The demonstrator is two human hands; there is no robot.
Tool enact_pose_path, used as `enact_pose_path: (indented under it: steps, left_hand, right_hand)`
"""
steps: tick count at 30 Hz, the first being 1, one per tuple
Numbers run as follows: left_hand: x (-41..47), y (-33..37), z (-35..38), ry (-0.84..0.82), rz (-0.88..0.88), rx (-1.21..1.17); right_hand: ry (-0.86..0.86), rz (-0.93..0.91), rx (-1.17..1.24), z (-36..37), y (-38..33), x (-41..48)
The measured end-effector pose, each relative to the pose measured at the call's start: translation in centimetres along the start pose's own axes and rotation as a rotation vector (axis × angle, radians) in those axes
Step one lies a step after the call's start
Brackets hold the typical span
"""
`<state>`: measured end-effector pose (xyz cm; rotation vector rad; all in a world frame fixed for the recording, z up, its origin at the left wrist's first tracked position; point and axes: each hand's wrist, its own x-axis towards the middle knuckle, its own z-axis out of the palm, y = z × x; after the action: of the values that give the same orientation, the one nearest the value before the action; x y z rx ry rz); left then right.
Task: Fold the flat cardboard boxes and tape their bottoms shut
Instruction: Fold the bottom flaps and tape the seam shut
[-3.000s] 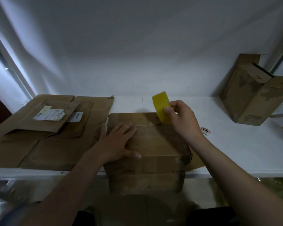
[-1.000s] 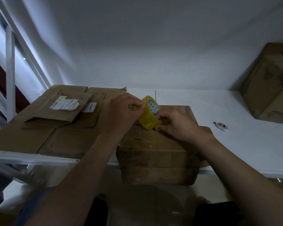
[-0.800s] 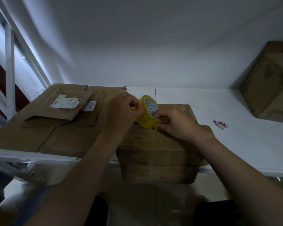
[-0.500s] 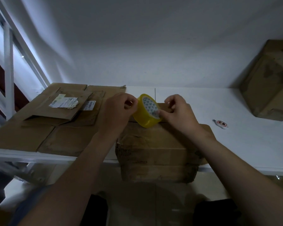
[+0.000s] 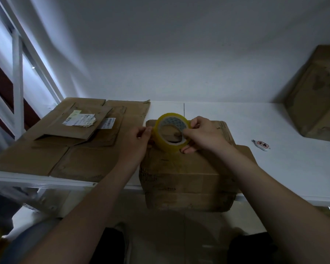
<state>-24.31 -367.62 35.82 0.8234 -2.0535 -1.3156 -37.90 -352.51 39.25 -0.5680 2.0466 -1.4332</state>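
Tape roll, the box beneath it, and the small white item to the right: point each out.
tape roll (image 5: 160,140), head view, lower-left yellow outer band.
box (image 5: 191,166), head view, bare top face nearer the person.
small white item (image 5: 260,145), head view, its middle, by the red mark.

A worn brown cardboard box (image 5: 187,168) sits at the white tabletop's (image 5: 274,164) front edge, overhanging it. A roll of yellow tape (image 5: 161,138) stands on edge at the box's top, gripped by the right hand (image 5: 204,136) and pinched at its rim by the left hand (image 5: 139,141). Flattened cardboard boxes (image 5: 80,161) lie stacked just left. Another folded box (image 5: 316,103) stands tilted at far right.
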Motion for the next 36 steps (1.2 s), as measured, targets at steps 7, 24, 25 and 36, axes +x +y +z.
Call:
enact_pose_path:
  steps: [7, 24, 25, 36]
  left_hand:
    - [1.1, 0.6, 0.0, -0.109, -0.155, -0.065]
    - [1.0, 4.4, 1.5, -0.293, -0.251, -0.076]
    - [1.1, 4.3, 1.6, -0.289, -0.281, -0.101]
    - [2.5, 3.6, 0.6, -0.347, -0.272, -0.062]
  right_hand:
    - [0.169, -0.250, -0.031, -1.9, -0.6, -0.1]
    - [0.227, -0.436, -0.523, -2.0, 2.0, 0.1]
    - [0.228, -0.443, -0.518, -2.1, 2.0, 0.1]
    - [0.246, -0.574, -0.671, -2.0, 2.2, -0.2]
